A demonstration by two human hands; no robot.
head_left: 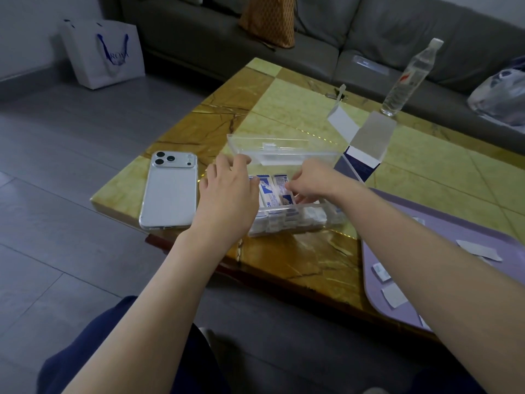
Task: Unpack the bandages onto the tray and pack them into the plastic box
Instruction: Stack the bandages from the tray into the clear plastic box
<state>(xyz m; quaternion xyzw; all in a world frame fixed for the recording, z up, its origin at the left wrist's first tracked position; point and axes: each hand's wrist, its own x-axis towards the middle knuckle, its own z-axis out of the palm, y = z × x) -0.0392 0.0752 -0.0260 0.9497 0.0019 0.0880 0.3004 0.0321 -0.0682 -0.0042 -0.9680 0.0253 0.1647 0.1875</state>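
A clear plastic box (309, 220) stands open on the table, its lid (272, 150) tilted up behind it. White and blue wrapped bandages (268, 191) lie stacked inside. My left hand (227, 194) rests on the box's left end, fingers reaching up to the lid's left corner. Inside the box, my right hand (315, 182) has its fingers curled on a bandage. The purple tray (443, 223) lies to the right with a few white bandage pieces (478, 250) on it. An empty blue and white carton (362, 155) stands open behind the box.
A silver phone (170, 191) lies face down left of the box. A clear water bottle (409, 78) stands at the table's far right edge. A grey sofa runs along the back, and a white paper bag (105, 52) sits on the floor at left.
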